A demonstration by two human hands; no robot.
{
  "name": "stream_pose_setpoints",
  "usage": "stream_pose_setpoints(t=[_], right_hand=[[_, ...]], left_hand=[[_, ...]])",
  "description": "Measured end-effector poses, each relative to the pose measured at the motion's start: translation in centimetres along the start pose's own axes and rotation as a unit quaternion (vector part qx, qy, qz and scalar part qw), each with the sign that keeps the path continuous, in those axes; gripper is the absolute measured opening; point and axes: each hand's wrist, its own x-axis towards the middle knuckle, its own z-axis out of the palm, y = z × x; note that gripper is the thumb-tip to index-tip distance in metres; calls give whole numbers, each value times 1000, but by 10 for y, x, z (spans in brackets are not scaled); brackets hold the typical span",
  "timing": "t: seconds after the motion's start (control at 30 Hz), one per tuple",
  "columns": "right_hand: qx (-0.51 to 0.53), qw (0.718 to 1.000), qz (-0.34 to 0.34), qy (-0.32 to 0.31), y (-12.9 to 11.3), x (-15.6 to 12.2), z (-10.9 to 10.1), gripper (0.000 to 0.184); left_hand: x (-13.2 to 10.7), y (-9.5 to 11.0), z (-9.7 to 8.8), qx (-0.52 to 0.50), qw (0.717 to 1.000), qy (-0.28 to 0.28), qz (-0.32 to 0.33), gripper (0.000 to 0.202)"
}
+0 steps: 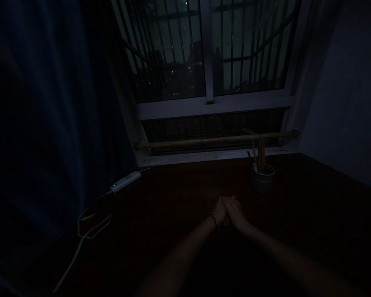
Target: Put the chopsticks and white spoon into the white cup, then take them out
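**Hands clasped over desk, pot just beyond**

My left hand and right hand are closed around each other, fingers folded over, holding nothing else. They sit near the middle of the dark brown desk. A beaded bracelet circles my left wrist.

The pot is the nearest thing. It stands ahead and to the right of my knuckles, near but untouched, close to the desk's back edge under the window. It is a short, round, pale grey cup with a lighter rim. Thin tan sticks stand in it, leaning a little; the light is too dim to tell what they are.

Well off to the left lie a white power strip and its cable, beside a dark curtain.
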Motion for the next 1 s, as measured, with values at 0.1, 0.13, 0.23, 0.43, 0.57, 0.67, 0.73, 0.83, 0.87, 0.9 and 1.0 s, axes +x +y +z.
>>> stream_pose_setpoints(t=[0.1, 0.13, 0.23, 0.43, 0.57, 0.67, 0.73, 0.83, 0.87, 0.9, 1.0], right_hand=[[-3, 1000, 6, -1, 7, 3, 0, 61], [1, 1000, 9, -3, 9, 4, 0, 61], [12, 1000, 17, -12, 12, 6, 0, 60], [-4, 1000, 20, -3, 4, 3, 0, 61], [-8, 1000, 23, -11, 2, 0, 0, 59], [-5, 1000, 29, 1, 1, -1, 0, 59], [-2, 999, 31, 10, -1, -1, 0, 59], [-5, 1000, 24, 3, -2, -1, 1, 59], [-4, 1000, 21, 1, -2, 0, 1, 59], [-2, 1000, 18, 0, -2, 0, 1, 60], [-3, 1000, 5, 8, 0, 1, 0, 60]], left_hand=[[1, -1, 0, -4, 1000, -4, -4, 67], [2, -1, 0, -5, 1000, -4, -5, 67], [2, -2, 0, 2, 1000, -5, -7, 69], [0, 0, 0, 8, 1000, -3, -11, 75], [-1, 1, 0, 4, 1000, 4, -13, 74], [0, 1, 0, 0, 1000, 1, -1, 71], [0, 0, 0, -4, 1000, -3, 3, 71], [0, 0, 0, -4, 1000, -3, -3, 70], [0, 0, 0, -5, 1000, -1, -7, 69], [0, 1, 0, -6, 1000, 0, -9, 68], [0, 1, 0, -13, 1000, 7, -7, 67]])
